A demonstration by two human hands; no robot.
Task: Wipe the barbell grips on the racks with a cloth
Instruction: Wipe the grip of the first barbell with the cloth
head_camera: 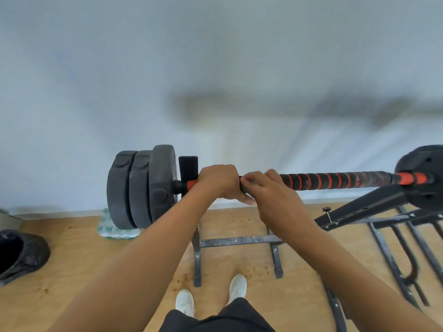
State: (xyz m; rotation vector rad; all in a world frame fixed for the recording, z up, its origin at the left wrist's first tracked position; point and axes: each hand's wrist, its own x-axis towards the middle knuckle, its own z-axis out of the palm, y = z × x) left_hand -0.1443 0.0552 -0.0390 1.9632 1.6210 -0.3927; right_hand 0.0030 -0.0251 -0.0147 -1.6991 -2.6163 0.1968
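left hand point(217, 182) and right hand point(267, 191) curl over barbell grip point(335, 181).

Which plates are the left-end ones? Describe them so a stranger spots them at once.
Find the barbell lying across the black rack before the pale wall. At its left end sit three thick dark-grey plates side by side. The right end shows only one plate.
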